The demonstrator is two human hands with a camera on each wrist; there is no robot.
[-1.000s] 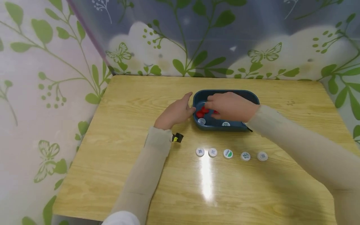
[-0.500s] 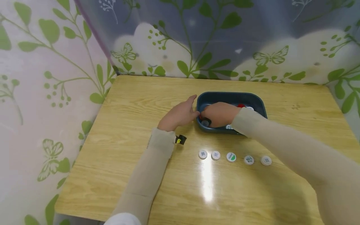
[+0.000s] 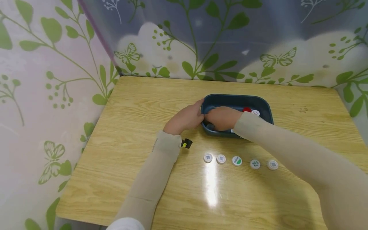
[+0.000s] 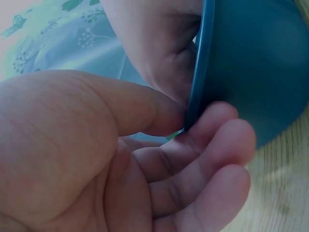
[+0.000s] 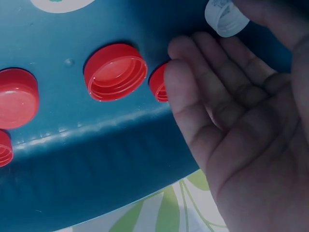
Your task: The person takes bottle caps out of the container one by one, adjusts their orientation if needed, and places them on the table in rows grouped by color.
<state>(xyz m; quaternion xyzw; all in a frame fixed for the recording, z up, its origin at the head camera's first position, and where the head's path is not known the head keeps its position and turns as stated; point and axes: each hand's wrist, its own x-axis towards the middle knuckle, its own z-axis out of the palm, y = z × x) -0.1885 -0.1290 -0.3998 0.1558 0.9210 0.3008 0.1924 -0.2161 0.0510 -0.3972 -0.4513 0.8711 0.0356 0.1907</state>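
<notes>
A dark blue container [image 3: 265, 107] with rounded corners stands on the table, holding red and white bottle caps. My left hand [image 3: 185, 118] pinches its left rim, with the thumb on one side and the curled fingers [image 4: 227, 145] on the outer wall in the left wrist view. My right hand [image 3: 222, 118] is down inside the container at its left end. In the right wrist view its fingers are loosely bent, the fingertips beside a small red cap [image 5: 158, 84]. A white cap [image 5: 227, 19] lies close to the thumb. Larger red caps [image 5: 116, 72] sit farther left.
In front of the container, several white caps [image 3: 237, 160] form a row on the wooden table [image 3: 129, 105]. A red cap [image 3: 246, 109] and a white cap [image 3: 255, 112] lie right of my right hand. A patterned wall [image 3: 161, 41] stands behind the table.
My right hand has gone lower and farther left inside the container. My left hand has closed from beside the rim to pinching it. The head view has shifted slightly.
</notes>
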